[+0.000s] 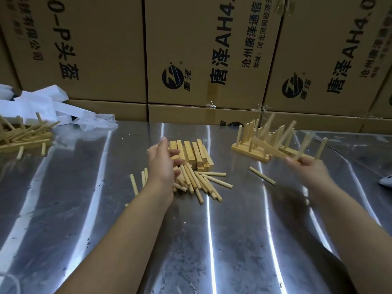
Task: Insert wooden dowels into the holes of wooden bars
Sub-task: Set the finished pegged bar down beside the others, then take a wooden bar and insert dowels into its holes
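Left hand (pixel 162 164) hovers spread, fingers released, over the loose dowels (pixel 197 183) at centre, with the stack of bare bars (pixel 193 153) just beyond at twelve o'clock. Right hand (pixel 307 168) is out at two o'clock, fingers closed on a finished bar (pixel 273 150) bristling with dowels, blurred, right at the pile of finished bars (pixel 250 149). One stray dowel (pixel 262 175) lies between the hands on the shiny surface (pixel 212 240). Risk, I'd say: that held bar coming in tilted could snag upright pegs and topple the pile. Round dowels roll easily on slick metal, so a careless left-hand grab could scatter them. More dowelled pieces (pixel 23 136) lie at ten o'clock
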